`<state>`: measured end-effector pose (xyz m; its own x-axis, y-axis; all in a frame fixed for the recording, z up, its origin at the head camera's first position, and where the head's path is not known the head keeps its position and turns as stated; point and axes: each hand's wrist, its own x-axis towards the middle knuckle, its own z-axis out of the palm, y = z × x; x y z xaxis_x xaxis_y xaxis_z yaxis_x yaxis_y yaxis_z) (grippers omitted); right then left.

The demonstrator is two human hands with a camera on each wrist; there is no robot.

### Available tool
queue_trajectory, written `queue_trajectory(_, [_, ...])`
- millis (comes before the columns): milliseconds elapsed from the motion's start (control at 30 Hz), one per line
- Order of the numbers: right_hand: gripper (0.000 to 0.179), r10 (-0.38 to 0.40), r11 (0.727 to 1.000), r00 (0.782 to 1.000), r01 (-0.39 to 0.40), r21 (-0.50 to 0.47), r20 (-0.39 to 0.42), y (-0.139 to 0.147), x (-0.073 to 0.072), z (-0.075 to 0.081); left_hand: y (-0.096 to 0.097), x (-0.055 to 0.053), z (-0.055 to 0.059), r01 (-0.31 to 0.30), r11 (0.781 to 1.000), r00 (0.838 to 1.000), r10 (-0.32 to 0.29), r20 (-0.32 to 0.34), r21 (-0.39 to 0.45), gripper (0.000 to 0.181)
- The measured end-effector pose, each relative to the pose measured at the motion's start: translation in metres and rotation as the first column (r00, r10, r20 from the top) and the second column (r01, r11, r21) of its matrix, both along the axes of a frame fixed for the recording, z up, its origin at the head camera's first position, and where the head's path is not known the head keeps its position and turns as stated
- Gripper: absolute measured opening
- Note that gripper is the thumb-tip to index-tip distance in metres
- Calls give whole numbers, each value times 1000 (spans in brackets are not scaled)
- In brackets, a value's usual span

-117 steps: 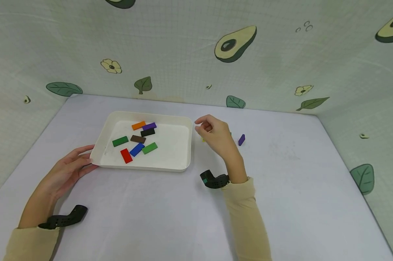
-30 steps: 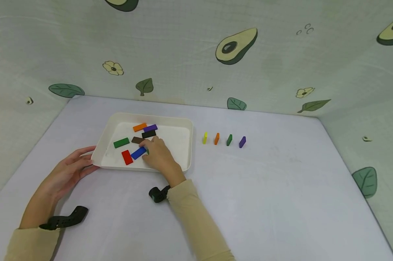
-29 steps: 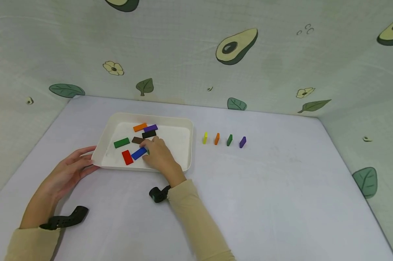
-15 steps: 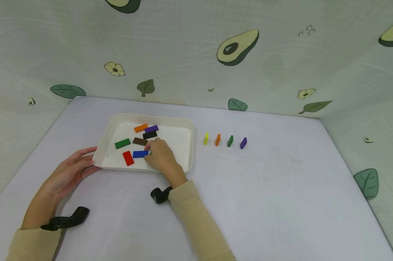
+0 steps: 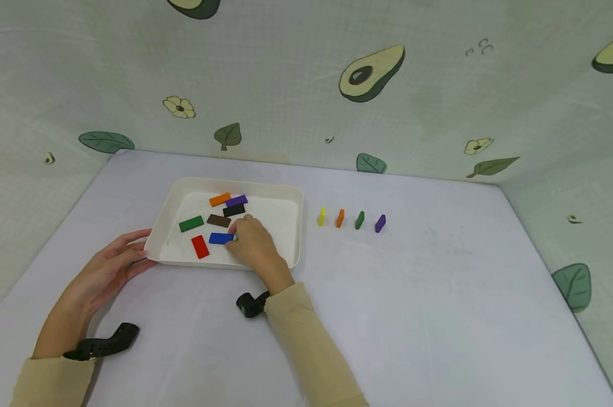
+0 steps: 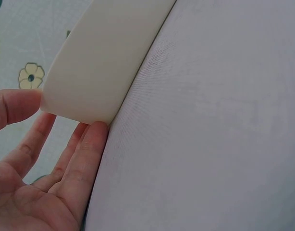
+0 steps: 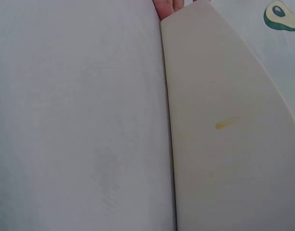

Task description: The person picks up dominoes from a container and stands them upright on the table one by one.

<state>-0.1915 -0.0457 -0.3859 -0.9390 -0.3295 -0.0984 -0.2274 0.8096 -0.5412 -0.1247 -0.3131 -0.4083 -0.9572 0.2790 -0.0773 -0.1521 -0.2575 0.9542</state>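
My right hand (image 5: 254,240) is inside the white tray (image 5: 281,226), pinching a light green domino block (image 5: 236,237) that is mostly hidden by the fingers. Just left of the fingertips lies a blue block (image 5: 220,238). Around it are red (image 5: 200,247), brown (image 5: 218,221), dark green (image 5: 191,224), black (image 5: 233,210), purple (image 5: 237,200) and orange (image 5: 220,199) blocks, lying flat. My left hand (image 5: 108,271) touches the tray's near left corner with fairly straight fingers; in the left wrist view the thumb (image 6: 22,106) meets the rim and fingertips press the wall.
Right of the tray, yellow (image 5: 321,216), orange (image 5: 340,218), green (image 5: 359,220) and purple (image 5: 380,223) blocks stand upright in a spaced row on the white table (image 5: 439,316). A patterned cloth (image 5: 286,73) hangs behind. The tray wall (image 7: 224,96) fills much of the right wrist view.
My right hand has gone from beside the standing blocks into the tray and taken the light green block. The blue block has turned from slanted to nearly level. The left hand stays in place.
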Motion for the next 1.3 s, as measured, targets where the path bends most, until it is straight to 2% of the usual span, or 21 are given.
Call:
queue_trajectory(267, [21,-15,994,999,18,-107,36,8,3,8,-1,1,2,-11,1000,1000,12,18,-12,38])
queue_trajectory(433, [21,-4,975,996,25,-219,94,11,4,14,0,2,2,-7,1000,1000,7,12,-10,38])
queue_trajectory(567, [22,16,963,994,14,-269,110,15,6,21,0,3,1,-10,1000,1000,10,15,-16,38])
queue_trajectory(833, [24,56,948,998,-42,-315,35,33,8,41,0,4,3,-27,998,999,28,21,-51,38])
queue_trajectory(1033, [25,62,924,998,-65,-376,-19,54,9,57,-1,5,5,-48,996,998,50,35,-79,37])
queue_trajectory(1300, [24,-17,891,995,-30,-453,-98,91,13,75,1,2,3,-50,994,998,54,40,-97,37])
